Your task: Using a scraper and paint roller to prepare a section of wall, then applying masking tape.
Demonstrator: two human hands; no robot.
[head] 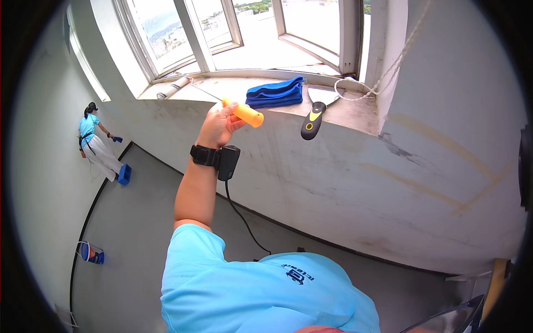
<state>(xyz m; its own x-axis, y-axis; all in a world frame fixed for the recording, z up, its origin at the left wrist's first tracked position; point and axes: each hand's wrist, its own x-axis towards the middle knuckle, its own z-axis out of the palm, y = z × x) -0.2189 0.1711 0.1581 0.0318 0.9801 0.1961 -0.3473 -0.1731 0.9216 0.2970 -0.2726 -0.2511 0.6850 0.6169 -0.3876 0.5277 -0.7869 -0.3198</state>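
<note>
My left hand [218, 125] grips the orange plastic handle [249, 115] of a paint roller in front of the window sill. From the handle, a thin metal rod runs to the pale roller sleeve [174, 87], at the sill's left end. A folded blue cloth [275, 92] lies on the sill [354, 109], right of the handle. Farther right is a wide-bladed scraper [313, 120], its black and yellow handle jutting past the sill's front edge. My right hand is out of view.
Window sashes [312, 29] stand open above the sill. A looped white rope [385, 79] hangs at the right. Another person [89, 129] stands by the far-left wall near a blue box [124, 175]. A blue bucket [93, 254] sits on the floor. A black cable [241, 216] trails from my wrist device.
</note>
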